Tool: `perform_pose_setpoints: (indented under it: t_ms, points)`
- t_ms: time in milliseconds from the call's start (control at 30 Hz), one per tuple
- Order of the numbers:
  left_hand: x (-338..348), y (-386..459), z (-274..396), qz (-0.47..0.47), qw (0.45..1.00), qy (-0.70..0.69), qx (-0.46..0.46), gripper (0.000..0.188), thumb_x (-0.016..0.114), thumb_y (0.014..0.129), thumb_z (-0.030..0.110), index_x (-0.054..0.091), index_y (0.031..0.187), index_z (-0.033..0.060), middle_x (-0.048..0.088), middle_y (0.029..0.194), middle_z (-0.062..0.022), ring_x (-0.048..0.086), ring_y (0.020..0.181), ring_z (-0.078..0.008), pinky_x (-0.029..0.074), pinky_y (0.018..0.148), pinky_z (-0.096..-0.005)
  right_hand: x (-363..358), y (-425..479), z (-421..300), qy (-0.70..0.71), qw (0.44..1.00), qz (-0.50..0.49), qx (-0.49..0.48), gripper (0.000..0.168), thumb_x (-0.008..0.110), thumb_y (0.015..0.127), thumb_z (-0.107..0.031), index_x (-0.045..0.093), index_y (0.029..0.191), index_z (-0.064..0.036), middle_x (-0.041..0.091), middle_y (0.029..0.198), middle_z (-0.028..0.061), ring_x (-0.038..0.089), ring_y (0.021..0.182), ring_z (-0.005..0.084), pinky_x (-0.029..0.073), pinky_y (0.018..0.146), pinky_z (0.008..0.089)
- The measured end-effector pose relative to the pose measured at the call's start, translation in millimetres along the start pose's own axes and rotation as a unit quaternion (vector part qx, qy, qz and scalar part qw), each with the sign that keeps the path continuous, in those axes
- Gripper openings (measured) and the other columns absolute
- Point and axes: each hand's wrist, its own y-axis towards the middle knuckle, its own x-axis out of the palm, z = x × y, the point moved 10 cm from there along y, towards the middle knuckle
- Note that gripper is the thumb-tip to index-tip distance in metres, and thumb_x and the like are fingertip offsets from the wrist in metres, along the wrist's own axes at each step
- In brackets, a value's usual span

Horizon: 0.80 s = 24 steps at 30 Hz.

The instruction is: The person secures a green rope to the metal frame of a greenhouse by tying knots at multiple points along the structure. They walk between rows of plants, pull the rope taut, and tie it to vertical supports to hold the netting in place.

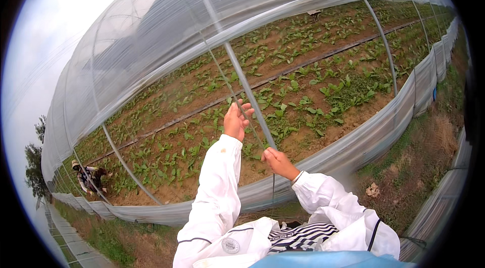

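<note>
A thin green twisted cord (219, 67) slants down in front of a metal hoop pipe (246, 86) of a plastic-film greenhouse. My left hand (235, 122) is around the cord partway down, its fingers loosely curled, with the cord running between thumb and fingers. Lower down and to the right, my right hand (279, 162) pinches the cord in front of the pipe, with the fist closed. Whether the cord is tied there is hidden by my fingers. Rolled-up clear film (166, 69) crosses the pipe above my hands.
A low film skirt (341, 154) runs along the greenhouse's base between me and rows of leafy plants (303, 74). Another person (89, 177) is bent low at the far left. Dry grass (428, 143) borders the wall, and another film-covered edge (441, 207) stands at right.
</note>
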Motion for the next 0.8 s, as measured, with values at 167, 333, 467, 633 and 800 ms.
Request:
perform_pose_setpoints:
  t_ms: [167,333,467,633,800]
  points:
    - [181.0,19.9,1.1,-0.054,0.99,0.111,0.072,0.027,0.039,0.1,0.026,0.054,0.097,0.0048,0.035,0.059,0.0069,0.028,0.048,-0.0029,0.023,0.042,-0.0192,-142.3,-17.5,-58.9,-0.024,0.998,-0.058,0.008,0.028,0.041,0.099,-0.03,0.053,0.091,-0.007,0.037,0.062,-0.0056,0.032,0.051,0.0031,0.027,0.044,0.0201]
    - [332.0,44.4,-43.8,-0.121,0.913,0.299,0.248,0.027,0.041,0.099,0.023,0.055,0.087,0.0035,0.038,0.059,0.0058,0.031,0.05,-0.0038,0.027,0.046,-0.0226,-361.0,18.6,-90.3,-0.043,0.992,0.025,0.116,0.032,0.042,0.089,-0.015,0.056,0.116,-0.006,0.06,0.11,0.004,0.056,0.101,0.013,0.047,0.07,0.0286]
    - [395.6,77.0,-141.2,-0.107,0.875,0.414,0.228,0.029,0.041,0.097,0.027,0.055,0.085,0.0045,0.053,0.064,-0.0069,0.05,0.057,-0.0199,0.04,0.056,-0.0327,-469.0,76.0,-146.0,-0.038,0.994,0.024,0.1,0.035,0.042,0.092,-0.02,0.054,0.122,-0.005,0.061,0.113,0.0054,0.058,0.103,0.0146,0.046,0.063,0.0265]
    - [483.7,104.6,-234.2,-0.128,0.862,0.44,0.215,0.024,0.04,0.095,0.027,0.054,0.09,0.008,0.063,0.076,-0.0146,0.061,0.072,-0.0376,0.045,0.063,-0.044,-504.2,118.8,-176.4,-0.093,0.975,-0.117,0.167,0.031,0.042,0.097,-0.027,0.053,0.113,-0.004,0.06,0.087,0.0016,0.057,0.074,0.0092,0.032,0.046,0.0187]
    - [596.0,148.9,-316.0,-0.19,0.877,0.407,0.173,0.023,0.041,0.095,0.028,0.053,0.091,0.0089,0.063,0.076,-0.0125,0.061,0.072,-0.0372,0.046,0.063,-0.0449,-663.1,106.4,-159.7,-0.018,0.975,-0.039,0.216,0.024,0.042,0.098,-0.03,0.048,0.086,-0.01,0.029,0.061,-0.0087,0.026,0.052,0.0027,0.018,0.042,0.0196]
